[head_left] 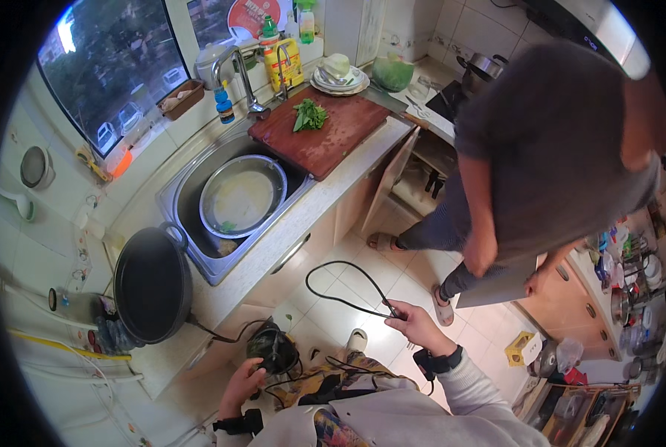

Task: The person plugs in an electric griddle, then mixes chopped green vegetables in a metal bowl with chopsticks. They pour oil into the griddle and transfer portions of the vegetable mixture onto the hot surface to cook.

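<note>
My right hand [415, 326] is closed around a thin black cable [342, 262]. A loop of the cable sticks out to the left, above the tiled floor. My left hand [245, 380] is held low at the lower left, fingers curled; whether anything small is between them cannot be made out. Just beyond it sits a dark, rounded, shiny thing [272, 350], whose kind is unclear. A large black pan [153, 286] is on the counter's near left end. A dark cord or handle runs from the pan toward the dark thing.
A metal basin [279, 216] with cloudy water stands in the sink [173, 190]. Green leaves [310, 115] lie on a red-brown cutting board [355, 119]. At right, another person [556, 149] bends beside an open cabinet door [392, 179]. A yellow box [523, 349] is on the floor.
</note>
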The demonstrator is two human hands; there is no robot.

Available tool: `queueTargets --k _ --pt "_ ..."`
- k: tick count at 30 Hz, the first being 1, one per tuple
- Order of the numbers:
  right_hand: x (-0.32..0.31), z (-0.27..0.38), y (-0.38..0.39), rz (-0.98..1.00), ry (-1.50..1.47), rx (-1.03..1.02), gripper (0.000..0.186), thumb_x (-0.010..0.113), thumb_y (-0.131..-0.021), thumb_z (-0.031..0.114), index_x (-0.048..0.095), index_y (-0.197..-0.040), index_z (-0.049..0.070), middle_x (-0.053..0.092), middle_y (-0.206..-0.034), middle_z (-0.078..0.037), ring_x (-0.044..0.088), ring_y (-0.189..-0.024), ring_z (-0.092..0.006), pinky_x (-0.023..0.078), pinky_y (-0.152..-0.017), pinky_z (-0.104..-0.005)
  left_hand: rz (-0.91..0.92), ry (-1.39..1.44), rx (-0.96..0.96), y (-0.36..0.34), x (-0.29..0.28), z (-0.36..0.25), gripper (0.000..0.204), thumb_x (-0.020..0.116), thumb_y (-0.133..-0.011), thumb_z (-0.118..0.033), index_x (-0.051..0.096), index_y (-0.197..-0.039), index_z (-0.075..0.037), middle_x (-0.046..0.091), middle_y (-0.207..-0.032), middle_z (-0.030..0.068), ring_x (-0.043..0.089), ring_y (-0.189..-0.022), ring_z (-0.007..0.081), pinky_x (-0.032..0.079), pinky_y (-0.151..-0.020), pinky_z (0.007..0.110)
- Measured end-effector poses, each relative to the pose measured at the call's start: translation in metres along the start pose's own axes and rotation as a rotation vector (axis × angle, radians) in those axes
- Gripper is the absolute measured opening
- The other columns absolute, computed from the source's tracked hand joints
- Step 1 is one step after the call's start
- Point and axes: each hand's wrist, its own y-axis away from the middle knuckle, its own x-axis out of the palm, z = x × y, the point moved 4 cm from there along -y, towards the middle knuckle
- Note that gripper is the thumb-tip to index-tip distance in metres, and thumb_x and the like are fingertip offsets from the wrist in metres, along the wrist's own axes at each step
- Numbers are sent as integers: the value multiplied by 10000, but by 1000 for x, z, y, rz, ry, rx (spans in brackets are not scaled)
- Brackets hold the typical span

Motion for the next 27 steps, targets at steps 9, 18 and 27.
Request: queueTargets --k 9,18,27 --pt "-49 -84 -70 -203 -713 228 105 596 -879 97 576 -972 53 592 -777 3 565 -723 -89 428 -595 -215 -163 -51 -64 -21 19 -14 383 559 -896 -166 462 -1252 -63 580 -685 53 531 -573 112 409 -482 252" --pt "-124 -224 -127 -576 -1097 595 120 562 -909 159 491 -849 82 579 -795 -49 580 -789 -201 465 -787 -433 -167 4 -197 -67 24 -13 322 511 -928 -196 473 -1202 -31 589 -648 78 491 -462 110 403 -438 235" --pt "-229 -235 -189 -577 -1424 520 149 483 -957 261 486 -1019 125 560 -1065 -20 515 -1083 -254 328 -956 -632 -152 -75 -348 -118 34 -16 468 495 -907 -443 499 -1268 -144 559 -736 62 460 -550 125 431 -501 323"
